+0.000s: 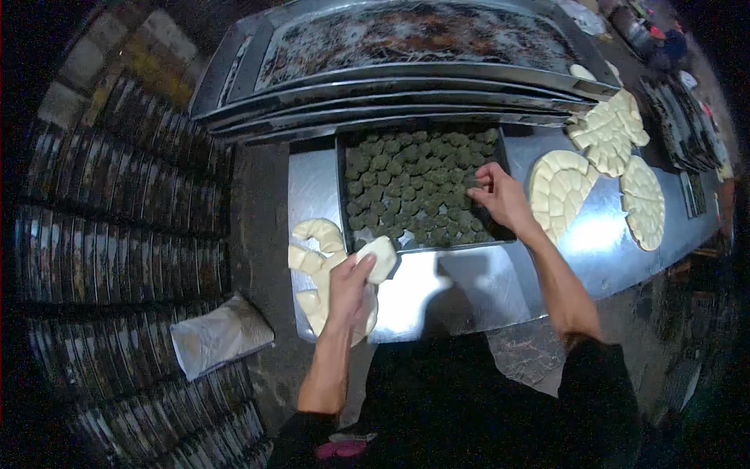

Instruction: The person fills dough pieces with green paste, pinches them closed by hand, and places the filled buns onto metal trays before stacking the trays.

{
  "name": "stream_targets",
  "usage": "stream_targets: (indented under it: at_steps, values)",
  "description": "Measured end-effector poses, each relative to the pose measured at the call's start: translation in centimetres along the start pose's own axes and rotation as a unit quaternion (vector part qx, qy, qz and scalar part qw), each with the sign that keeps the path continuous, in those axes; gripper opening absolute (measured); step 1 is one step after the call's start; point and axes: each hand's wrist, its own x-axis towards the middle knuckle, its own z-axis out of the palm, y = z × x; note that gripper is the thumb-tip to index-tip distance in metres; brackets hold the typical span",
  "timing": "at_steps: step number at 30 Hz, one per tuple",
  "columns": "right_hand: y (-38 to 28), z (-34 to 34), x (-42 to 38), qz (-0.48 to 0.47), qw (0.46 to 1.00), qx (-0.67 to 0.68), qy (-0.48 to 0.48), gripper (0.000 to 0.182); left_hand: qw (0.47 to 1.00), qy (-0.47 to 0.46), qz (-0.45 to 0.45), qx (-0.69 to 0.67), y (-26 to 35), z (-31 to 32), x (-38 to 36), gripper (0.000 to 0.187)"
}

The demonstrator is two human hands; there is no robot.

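Note:
A pale piece of dough [380, 259] is held in my left hand [349, 287], thumb on top, above the left part of the metal table. Around and under that hand lie more pale dough pieces [319, 231]. My right hand [498, 194] is over the right side of a dark tray [342, 187] filled with several rows of dark green balls [414, 176]. Its thumb and fingers are curved and apart, with nothing visible between them. To the right, flattened rounds made of many pale dough pieces [559, 191] rest on the table [508, 285].
Large stacked metal trays [414, 86] stand at the table's far edge. Racks of dark trays [117, 258] fill the left side. A whitish bag [221, 336] lies at the lower left. More dark stacked pieces [681, 121] are at the far right.

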Motion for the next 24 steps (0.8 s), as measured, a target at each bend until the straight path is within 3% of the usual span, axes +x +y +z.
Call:
stream_targets:
  at_steps: [1, 2, 3, 4, 5, 6, 7, 9, 11, 12, 13, 15, 17, 19, 20, 21, 24]
  values:
    - [-2.7, 0.1, -2.1, -0.005, 0.969, 0.244, -0.036, 0.038, 1.000, 0.020, -0.022, -0.007, 0.2, 0.7, -0.7, 0.027]
    - [-5.5, -0.4, -4.0, -0.005, 0.880, 0.471, -0.066, 0.031, 0.997, 0.048, -0.033, -0.042, 1.0, 2.1, -1.6, 0.025]
    - [-5.4, -2.6, -2.8, -0.021, 0.886, 0.461, -0.047, 0.031, 0.994, -0.003, -0.013, -0.109, -1.7, 6.1, 3.2, 0.025]
    - [-7.5, -2.1, -4.5, -0.007, 0.865, 0.495, -0.083, 0.033, 0.990, -0.009, -0.014, -0.144, -1.5, 6.8, 2.8, 0.025]
    - [-8.3, 2.0, -5.4, -0.215, 0.904, 0.360, 0.081, 0.033, 0.984, -0.016, -0.012, -0.177, -1.1, 7.1, 2.6, 0.025]
    - [-10.8, 3.5, -5.7, -0.260, 0.906, 0.276, 0.189, 0.030, 0.987, -0.013, -0.002, -0.163, -0.9, 6.6, 2.5, 0.025]
    - [-11.3, 3.2, -6.4, -0.232, 0.936, 0.204, 0.167, 0.029, 0.987, -0.014, 0.007, -0.157, -1.2, 6.4, 2.5, 0.025]
    - [-11.6, 2.1, -6.0, -0.225, 0.931, 0.280, 0.069, 0.031, 0.985, -0.007, 0.004, -0.175, -1.0, 5.5, 2.4, 0.025]
    - [-13.5, -1.7, -6.1, -0.099, 0.930, 0.354, -0.018, 0.034, 0.978, -0.023, -0.007, -0.207, -0.1, 4.8, 1.4, 0.026]
    - [-13.0, -0.6, -5.3, -0.128, 0.944, 0.303, 0.025, 0.038, 0.979, -0.049, 0.018, -0.196, 0.5, 4.7, 0.8, 0.027]
    - [-13.1, 0.3, -4.8, -0.088, 0.939, 0.329, -0.043, 0.035, 0.975, -0.101, 0.042, -0.193, 0.5, 3.8, 0.6, 0.031]
    - [-14.3, 1.0, -4.4, 0.037, 0.843, 0.483, -0.234, 0.030, 0.986, -0.110, 0.080, -0.094, 1.0, 3.0, -0.5, 0.036]
    - [-15.2, 2.4, -5.1, 0.057, 0.826, 0.532, -0.179, 0.024, 0.987, -0.091, 0.069, -0.117, 0.5, 1.4, -0.6, 0.039]
    - [-16.9, 3.9, -7.6, -0.038, 0.916, 0.400, 0.007, 0.021, 0.988, -0.062, 0.056, -0.128, 1.1, 0.1, -0.8, 0.038]
    - [-18.1, 4.4, -9.0, -0.136, 0.934, 0.316, 0.097, 0.019, 0.991, -0.048, 0.096, -0.077, 1.6, -0.1, -1.4, 0.036]
    - [-19.6, 4.5, -10.5, -0.228, 0.928, 0.227, 0.186, 0.017, 0.985, -0.058, 0.111, -0.118, 1.4, -0.2, -1.9, 0.041]
    - [-21.0, 4.9, -12.5, -0.288, 0.925, 0.131, 0.210, 0.028, 0.983, -0.079, 0.164, -0.001, 1.8, -0.9, -4.1, 0.050]
